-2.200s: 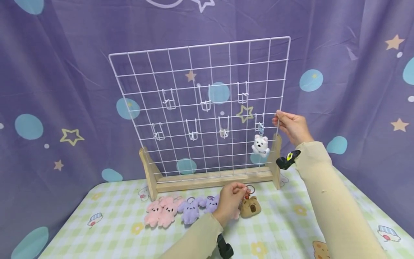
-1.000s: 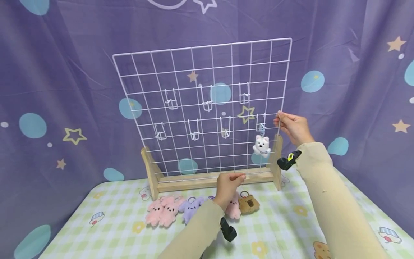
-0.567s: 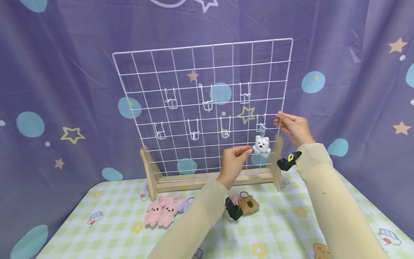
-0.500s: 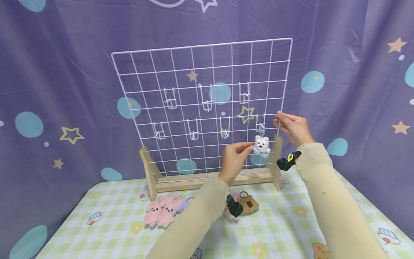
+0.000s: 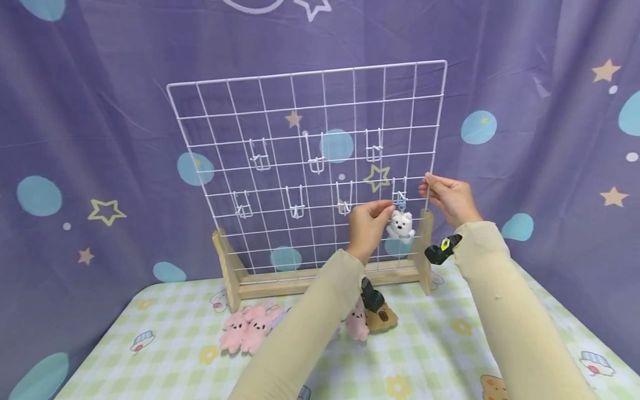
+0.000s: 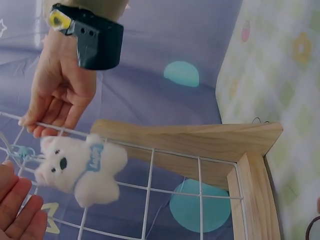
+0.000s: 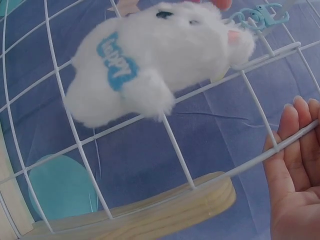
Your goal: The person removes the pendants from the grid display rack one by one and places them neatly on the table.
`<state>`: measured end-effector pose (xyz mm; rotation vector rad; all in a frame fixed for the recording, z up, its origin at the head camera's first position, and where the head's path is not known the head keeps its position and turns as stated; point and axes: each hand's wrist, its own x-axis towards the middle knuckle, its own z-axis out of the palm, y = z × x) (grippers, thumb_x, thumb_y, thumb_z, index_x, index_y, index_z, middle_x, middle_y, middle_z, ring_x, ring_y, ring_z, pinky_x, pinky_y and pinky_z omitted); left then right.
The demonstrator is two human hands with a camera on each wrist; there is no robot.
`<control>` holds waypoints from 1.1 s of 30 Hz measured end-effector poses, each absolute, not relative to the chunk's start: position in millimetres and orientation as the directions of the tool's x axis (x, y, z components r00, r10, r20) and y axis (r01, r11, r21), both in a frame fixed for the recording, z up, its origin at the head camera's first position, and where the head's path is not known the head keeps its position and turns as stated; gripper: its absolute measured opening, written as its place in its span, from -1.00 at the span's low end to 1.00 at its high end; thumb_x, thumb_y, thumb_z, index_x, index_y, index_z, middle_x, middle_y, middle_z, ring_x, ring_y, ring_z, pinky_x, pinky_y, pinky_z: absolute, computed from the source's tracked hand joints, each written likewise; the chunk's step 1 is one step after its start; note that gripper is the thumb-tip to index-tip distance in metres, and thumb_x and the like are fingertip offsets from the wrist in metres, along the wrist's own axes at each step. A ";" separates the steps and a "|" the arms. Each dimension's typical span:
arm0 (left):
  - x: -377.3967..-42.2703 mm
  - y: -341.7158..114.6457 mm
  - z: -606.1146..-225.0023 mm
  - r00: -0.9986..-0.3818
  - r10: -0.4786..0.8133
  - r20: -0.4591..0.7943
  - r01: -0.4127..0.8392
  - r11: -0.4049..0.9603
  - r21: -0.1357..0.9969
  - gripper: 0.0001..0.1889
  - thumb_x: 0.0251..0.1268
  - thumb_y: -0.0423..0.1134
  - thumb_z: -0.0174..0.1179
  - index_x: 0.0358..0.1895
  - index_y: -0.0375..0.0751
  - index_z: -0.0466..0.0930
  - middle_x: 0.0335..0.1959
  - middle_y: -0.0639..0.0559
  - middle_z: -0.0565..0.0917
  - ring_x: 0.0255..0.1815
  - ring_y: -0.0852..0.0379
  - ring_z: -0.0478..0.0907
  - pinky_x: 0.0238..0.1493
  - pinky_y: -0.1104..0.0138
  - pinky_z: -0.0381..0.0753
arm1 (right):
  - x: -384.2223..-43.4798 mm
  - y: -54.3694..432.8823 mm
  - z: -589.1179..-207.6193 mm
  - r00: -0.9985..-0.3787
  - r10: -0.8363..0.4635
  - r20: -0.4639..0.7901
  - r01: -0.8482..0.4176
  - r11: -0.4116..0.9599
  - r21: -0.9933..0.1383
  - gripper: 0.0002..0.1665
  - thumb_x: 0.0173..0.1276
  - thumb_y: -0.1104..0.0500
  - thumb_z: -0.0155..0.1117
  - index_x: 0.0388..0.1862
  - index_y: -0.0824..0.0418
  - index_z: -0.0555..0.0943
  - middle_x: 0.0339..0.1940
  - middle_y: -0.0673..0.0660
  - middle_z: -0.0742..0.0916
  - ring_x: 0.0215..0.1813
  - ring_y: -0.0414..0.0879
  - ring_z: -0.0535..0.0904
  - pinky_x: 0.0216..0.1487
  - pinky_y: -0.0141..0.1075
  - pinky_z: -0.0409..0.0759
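My right hand (image 5: 452, 201) pinches the right edge of the white wire grid (image 5: 307, 73), thumb in front and fingers bent behind. From a lower-row hook, by its light blue clasp (image 7: 265, 17), hangs a white plush dog keychain (image 5: 401, 226). A blue label marks its chest. My left hand (image 5: 367, 230) is raised just left of the dog's head, thumb and index fingertips right by the clasp. In the left wrist view the left fingers (image 6: 20, 207) are loosely bent at the clasp's side, nothing visible between them.
A wooden stand (image 5: 277, 289) carries the grid, with several bare white hooks (image 5: 317, 163) on it. Pink plush keychains (image 5: 257, 329) and a brown plush keychain (image 5: 382, 319) lie on the checked tablecloth (image 5: 175, 328). My left forearm hides the lavender ones. A purple curtain hangs behind.
My left hand has left the brown plush's key ring and risen past the stand to the white dog's head. The right hand keeps its grip on the grid's edge.
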<state>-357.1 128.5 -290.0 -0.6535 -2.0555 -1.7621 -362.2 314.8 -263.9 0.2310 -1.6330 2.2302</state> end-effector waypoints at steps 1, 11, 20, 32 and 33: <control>-358.6 129.0 -290.1 -0.833 0.111 0.542 0.552 0.120 0.825 -0.83 0.21 -0.33 0.26 -0.17 -0.33 0.70 -0.26 -0.09 0.74 -0.27 0.19 0.67 -0.25 0.52 0.57 | -362.3 315.0 -263.9 -0.920 0.192 0.342 -0.384 -0.263 -0.885 -0.79 0.34 0.21 0.23 -0.47 0.06 0.72 -0.53 -0.02 0.73 -0.43 -0.26 0.67 -0.22 -0.49 0.62; -367.5 134.5 -290.8 -0.849 0.158 0.504 0.521 0.099 0.848 -0.80 0.22 -0.26 0.27 -0.15 -0.28 0.70 -0.24 -0.05 0.74 -0.28 0.27 0.63 -0.26 0.52 0.58 | -363.5 314.7 -263.8 -0.920 0.197 0.340 -0.382 -0.246 -0.891 -0.78 0.35 0.20 0.21 -0.47 0.06 0.72 -0.53 -0.02 0.73 -0.41 -0.26 0.66 -0.21 -0.50 0.61; -365.3 143.1 -287.8 -0.866 0.161 0.474 0.491 0.087 0.867 -0.83 0.19 -0.31 0.29 -0.20 -0.32 0.70 -0.27 -0.08 0.74 -0.33 0.27 0.62 -0.29 0.51 0.58 | -364.4 315.2 -264.2 -0.920 0.200 0.337 -0.381 -0.249 -0.890 -0.81 0.32 0.17 0.25 -0.47 0.06 0.72 -0.52 -0.02 0.73 -0.40 -0.26 0.66 -0.20 -0.50 0.61; -358.3 145.2 -287.1 -0.862 0.128 0.490 0.503 0.101 0.858 -0.86 0.16 -0.32 0.31 -0.27 -0.32 0.72 -0.34 -0.08 0.74 -0.44 0.37 0.55 -0.38 0.57 0.54 | -362.7 314.8 -262.8 -0.919 0.193 0.344 -0.385 -0.253 -0.888 -0.79 0.34 0.20 0.23 -0.47 0.07 0.72 -0.52 -0.01 0.72 -0.41 -0.25 0.66 -0.20 -0.49 0.61; -357.4 145.0 -286.6 -0.862 0.125 0.491 0.503 0.101 0.858 -0.86 0.16 -0.31 0.31 -0.27 -0.32 0.72 -0.34 -0.08 0.74 -0.44 0.37 0.55 -0.38 0.57 0.53 | -362.9 315.1 -263.0 -0.919 0.193 0.344 -0.385 -0.252 -0.888 -0.80 0.33 0.19 0.24 -0.47 0.07 0.72 -0.52 -0.01 0.72 -0.40 -0.25 0.66 -0.20 -0.49 0.61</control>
